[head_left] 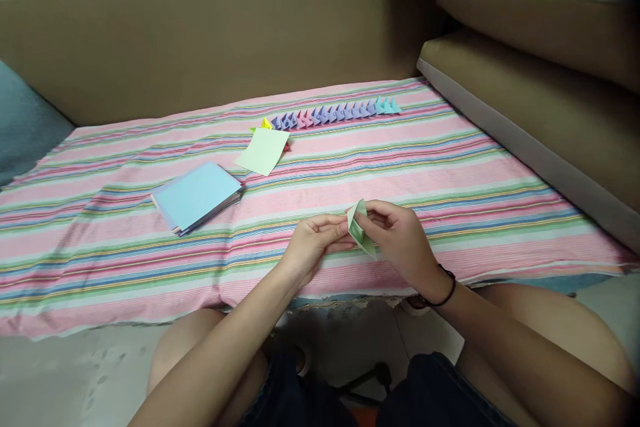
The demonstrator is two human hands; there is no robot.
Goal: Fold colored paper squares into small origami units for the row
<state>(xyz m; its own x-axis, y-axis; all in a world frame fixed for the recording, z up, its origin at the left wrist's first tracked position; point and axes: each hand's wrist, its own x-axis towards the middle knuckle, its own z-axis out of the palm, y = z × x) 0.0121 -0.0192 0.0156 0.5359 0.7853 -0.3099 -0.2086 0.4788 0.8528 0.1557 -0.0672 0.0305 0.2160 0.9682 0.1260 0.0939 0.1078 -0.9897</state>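
Both my hands pinch a partly folded piece of light green paper just above the near edge of a striped cloth. My left hand grips its left side with fingers curled. My right hand, a dark band on its wrist, holds the right side. A stack of square paper sheets with a light blue one on top lies to the left. One loose pale green sheet lies beyond it. A row of several small folded paper pieces, purple, pink, teal and yellow, runs along the far side.
The pink striped cloth covers a low padded surface with a tan backrest behind. Tan cushions are stacked at the right. A blue-grey pillow sits at the far left. My knees and a pale floor show below the near edge.
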